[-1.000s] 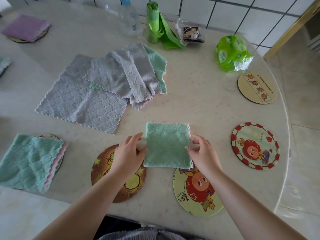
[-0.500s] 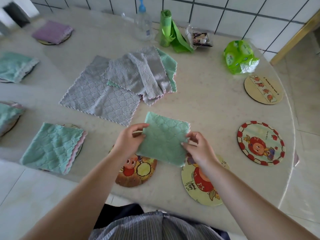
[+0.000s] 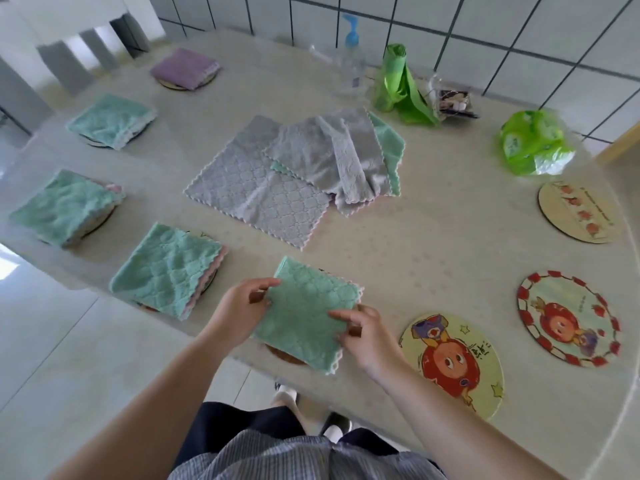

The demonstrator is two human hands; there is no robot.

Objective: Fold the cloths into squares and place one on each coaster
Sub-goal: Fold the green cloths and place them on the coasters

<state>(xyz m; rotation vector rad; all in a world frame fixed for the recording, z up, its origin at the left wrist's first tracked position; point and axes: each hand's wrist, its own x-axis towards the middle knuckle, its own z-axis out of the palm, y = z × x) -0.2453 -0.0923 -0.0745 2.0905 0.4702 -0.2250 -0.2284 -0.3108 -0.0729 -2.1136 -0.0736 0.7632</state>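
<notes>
A folded green cloth [image 3: 304,313] lies over a brown coaster [image 3: 285,355] at the table's near edge, hiding most of it. My left hand [image 3: 239,313] pinches the cloth's left edge and my right hand [image 3: 367,337] pinches its right edge. Unfolded grey cloths [image 3: 263,188] with a green one [image 3: 389,147] under them lie in a pile at the middle of the table. Three bare coasters sit to the right: a yellow one [image 3: 453,365], a red-rimmed one [image 3: 568,317] and a tan one [image 3: 578,211].
Folded green cloths [image 3: 166,268], [image 3: 62,209], [image 3: 110,119] and a purple one [image 3: 185,67] cover coasters along the left side. A spray bottle [image 3: 351,57], a green bag roll [image 3: 398,81] and a green packet [image 3: 533,143] stand by the tiled wall.
Both hands carried the folded green cloth left and toward me, from the bare table onto the brown coaster. My view swung left, bringing more covered coasters into sight.
</notes>
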